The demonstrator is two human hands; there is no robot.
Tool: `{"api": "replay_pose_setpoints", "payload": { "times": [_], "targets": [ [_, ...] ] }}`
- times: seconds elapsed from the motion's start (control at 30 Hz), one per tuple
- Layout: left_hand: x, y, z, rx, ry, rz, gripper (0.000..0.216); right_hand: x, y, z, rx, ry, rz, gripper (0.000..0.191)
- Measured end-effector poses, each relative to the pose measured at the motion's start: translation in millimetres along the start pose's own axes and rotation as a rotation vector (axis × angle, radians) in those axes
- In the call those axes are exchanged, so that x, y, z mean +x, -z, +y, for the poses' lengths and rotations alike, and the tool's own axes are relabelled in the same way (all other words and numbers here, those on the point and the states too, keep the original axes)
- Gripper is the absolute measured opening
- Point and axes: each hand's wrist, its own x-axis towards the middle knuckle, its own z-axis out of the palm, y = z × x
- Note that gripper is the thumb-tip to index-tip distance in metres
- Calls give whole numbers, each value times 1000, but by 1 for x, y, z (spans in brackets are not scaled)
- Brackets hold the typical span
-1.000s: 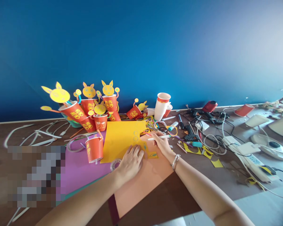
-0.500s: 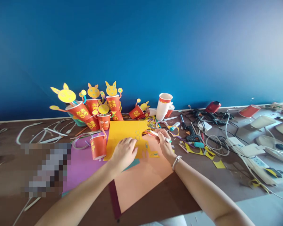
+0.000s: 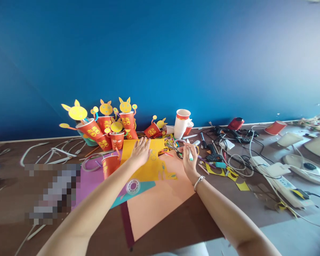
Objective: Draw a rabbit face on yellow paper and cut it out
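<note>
Hands (image 3: 140, 152), apart, straddle right edge of yellow sheet (image 3: 149, 170).

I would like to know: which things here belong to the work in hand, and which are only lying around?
In the work, it seems:
green-ended white marker, in the right hand
yellow paper sheet, under the left hand

Apparently just lying around:
power strip
red paper cup, far right
tape roll

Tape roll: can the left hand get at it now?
Likely yes: the left hand looks empty over the yellow paper, and nothing covers the tape roll beside its forearm.
</note>
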Motion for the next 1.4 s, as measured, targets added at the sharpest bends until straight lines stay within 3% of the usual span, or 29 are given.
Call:
{"api": "replay_pose_setpoints", "payload": {
  "times": [0.17,0.33,0.53,0.7,0.77,0.9,1.07,1.27,1.4],
  "targets": [
    [25,-6,-6,-16,33,16,48,6,4,5,-51,87,27,18],
    [17,-5,-5,-17,-3,-6,33,7,6,14,-88,113,-5,14],
    [-9,-11,-2,-44,-58,-44,35,0,5,19,-187,99,-293,20],
    [-43,8,8,-144,-114,51,36,-6,3,11,-321,234,-510,25],
    [-68,21,12,-179,-133,-45,30,-6,2,10,-409,271,-531,27],
    [-120,36,15,-99,-110,-367,51,-7,0,12,-536,334,-622,35],
    [-142,43,8,-81,-70,-470,30,-13,-5,14,-675,352,-766,49],
    [-150,35,3,-60,31,-398,31,-17,-8,14,-698,348,-769,47],
    [-157,30,-2,-126,12,-326,23,-16,-9,17,-436,251,-622,38]
  ]
}}
